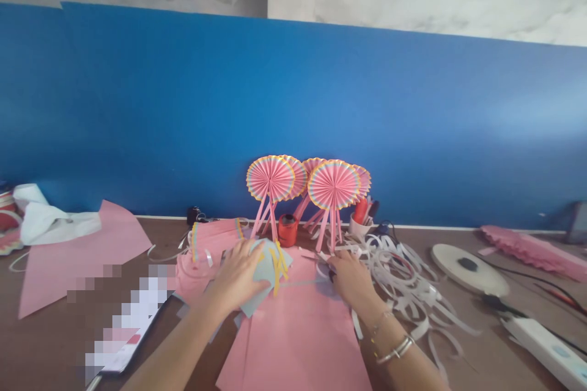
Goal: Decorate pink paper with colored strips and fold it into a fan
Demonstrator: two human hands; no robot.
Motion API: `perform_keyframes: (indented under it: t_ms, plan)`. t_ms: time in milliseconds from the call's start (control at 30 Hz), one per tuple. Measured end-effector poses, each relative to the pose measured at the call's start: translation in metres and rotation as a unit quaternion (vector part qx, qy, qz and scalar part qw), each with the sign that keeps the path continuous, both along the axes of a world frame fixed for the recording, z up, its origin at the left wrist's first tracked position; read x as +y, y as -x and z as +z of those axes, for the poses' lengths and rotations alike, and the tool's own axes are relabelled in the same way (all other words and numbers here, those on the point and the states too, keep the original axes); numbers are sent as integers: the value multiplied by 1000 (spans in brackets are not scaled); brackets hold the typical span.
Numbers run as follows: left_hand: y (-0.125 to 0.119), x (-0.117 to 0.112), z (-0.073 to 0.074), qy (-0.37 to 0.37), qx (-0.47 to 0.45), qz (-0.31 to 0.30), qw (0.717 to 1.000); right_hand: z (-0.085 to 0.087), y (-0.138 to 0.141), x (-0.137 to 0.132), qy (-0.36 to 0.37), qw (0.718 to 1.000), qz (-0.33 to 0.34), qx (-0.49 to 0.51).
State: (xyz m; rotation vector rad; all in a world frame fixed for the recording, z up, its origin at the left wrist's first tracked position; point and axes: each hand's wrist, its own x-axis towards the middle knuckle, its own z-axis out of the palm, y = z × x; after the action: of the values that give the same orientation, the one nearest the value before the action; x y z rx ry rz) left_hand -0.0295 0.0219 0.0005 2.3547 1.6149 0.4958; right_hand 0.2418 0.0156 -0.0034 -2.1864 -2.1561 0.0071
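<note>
My left hand (238,275) rests on a pale grey-blue card (267,269) with yellow strips (279,264) lying across it, fingers curled over the card's edge. My right hand (348,278) lies on the table beside a pile of white paper strips (403,284), its fingers bent around something dark that I cannot make out. Both hands sit over a large pink paper sheet (298,336). A pleated pink stack (213,244) lies just behind my left hand. Round pink paper fans on sticks (302,180) lean against the blue wall behind.
A red tape roll (288,229) and a cup of pens (362,220) stand by the fans. A white round disc (468,269), a white power strip (548,348) and cables lie right. Another pink sheet (77,256) and white cloth (50,220) lie left.
</note>
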Motion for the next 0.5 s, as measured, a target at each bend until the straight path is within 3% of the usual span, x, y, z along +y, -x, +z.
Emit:
perform_keyframes:
  t_ms: [100,200,400,500]
  plan:
    - [-9,-9,2,27,52,-73,996,-1,-5,3,4,999,7,46]
    - [-11,-13,3,58,70,-84,992,1,0,6,-17,996,24,87]
    - [-8,-8,7,54,53,-95,993,1,61,-1,-42,984,122,124]
    - [-7,-4,4,61,55,-99,992,-7,86,-5,-89,979,172,62]
